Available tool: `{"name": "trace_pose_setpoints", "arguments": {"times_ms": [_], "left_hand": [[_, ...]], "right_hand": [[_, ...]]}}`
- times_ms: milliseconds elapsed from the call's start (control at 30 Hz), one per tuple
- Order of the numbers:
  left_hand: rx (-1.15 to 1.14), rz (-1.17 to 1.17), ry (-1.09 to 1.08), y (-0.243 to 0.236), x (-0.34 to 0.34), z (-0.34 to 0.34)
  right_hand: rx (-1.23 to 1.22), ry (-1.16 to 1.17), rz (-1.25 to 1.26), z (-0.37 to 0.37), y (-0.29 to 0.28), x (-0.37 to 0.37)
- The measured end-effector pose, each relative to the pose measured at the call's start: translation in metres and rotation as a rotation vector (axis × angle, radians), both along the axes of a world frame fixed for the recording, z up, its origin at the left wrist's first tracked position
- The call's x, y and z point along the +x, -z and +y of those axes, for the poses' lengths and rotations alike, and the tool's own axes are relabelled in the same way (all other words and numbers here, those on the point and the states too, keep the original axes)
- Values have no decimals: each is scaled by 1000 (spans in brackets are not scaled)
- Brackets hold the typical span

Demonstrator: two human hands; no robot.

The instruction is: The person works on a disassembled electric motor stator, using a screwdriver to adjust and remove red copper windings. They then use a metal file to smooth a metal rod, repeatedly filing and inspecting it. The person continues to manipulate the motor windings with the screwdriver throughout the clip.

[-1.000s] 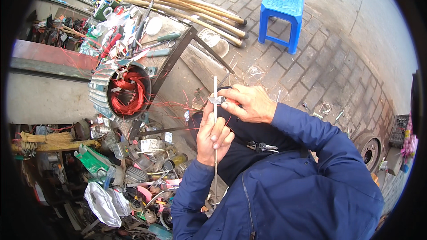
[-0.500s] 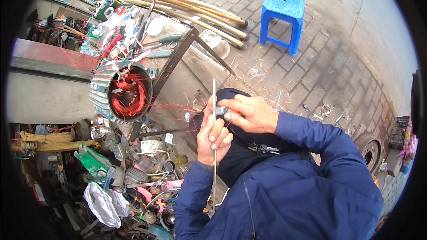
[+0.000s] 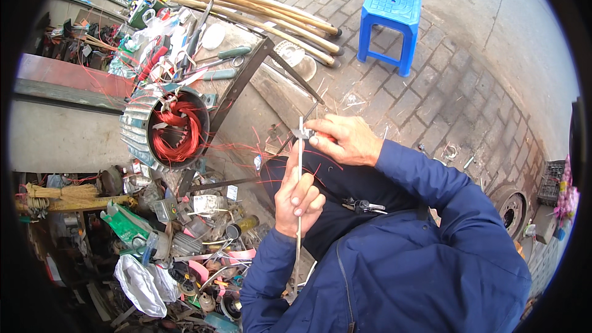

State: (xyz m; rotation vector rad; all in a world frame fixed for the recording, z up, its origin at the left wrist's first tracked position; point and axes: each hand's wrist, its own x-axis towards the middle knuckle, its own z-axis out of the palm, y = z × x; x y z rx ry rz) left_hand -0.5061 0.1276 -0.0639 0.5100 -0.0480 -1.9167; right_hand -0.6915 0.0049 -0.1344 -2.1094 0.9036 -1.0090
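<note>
A thin, pale strip point(image 3: 300, 159) runs upright in front of my body, with my left hand point(image 3: 298, 203) closed around it. The left index finger lies stretched along the strip. Near its upper end, my right hand point(image 3: 349, 140) pinches a small grey metal tool point(image 3: 302, 133) that meets the strip; its exact kind is unclear. To the left, a finned motor housing point(image 3: 137, 128) stands with its round opening toward me. Bundled red wire point(image 3: 179, 142) fills the opening, and loose red strands trail toward my knee.
A worn bench point(image 3: 228, 95) carries scissors point(image 3: 238, 60) and other hand tools. Long wooden poles point(image 3: 277, 12) lie behind it. A blue plastic stool point(image 3: 390, 18) stands on the brick paving. Mixed scrap point(image 3: 203, 228) is heaped at lower left. A wheel point(image 3: 510, 209) lies at right.
My right hand and the grey tool have moved up along the strip, away from my left hand. The left hand keeps its hold, slightly lower than before.
</note>
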Motion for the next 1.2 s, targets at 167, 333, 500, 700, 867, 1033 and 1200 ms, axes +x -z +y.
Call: {"name": "trace_pose_setpoints", "arguments": {"times_ms": [167, 333, 500, 700, 867, 1033, 1200], "left_hand": [[-23, -62, 99, -4, 0, 18], [-16, -120, -16, 5, 7, 9], [-16, -162, -21, 11, 10, 1], [-9, -188, -29, 11, 15, 5], [-30, -309, 24, 7, 14, 18], [-57, -341, 0, 10, 18, 19], [-50, -376, -50, 23, 23, 9]], "right_hand": [[249, 314, -73, -49, -16, -21], [350, 203, 34, -33, -31, -23], [35, -140, 70, 16, -19, -3], [-2, -136, 118, 19, -24, 6], [103, 83, 169, -15, -44, 5], [231, 132, 210, -24, -47, -7], [31, -162, 170, 22, -22, 10]]}}
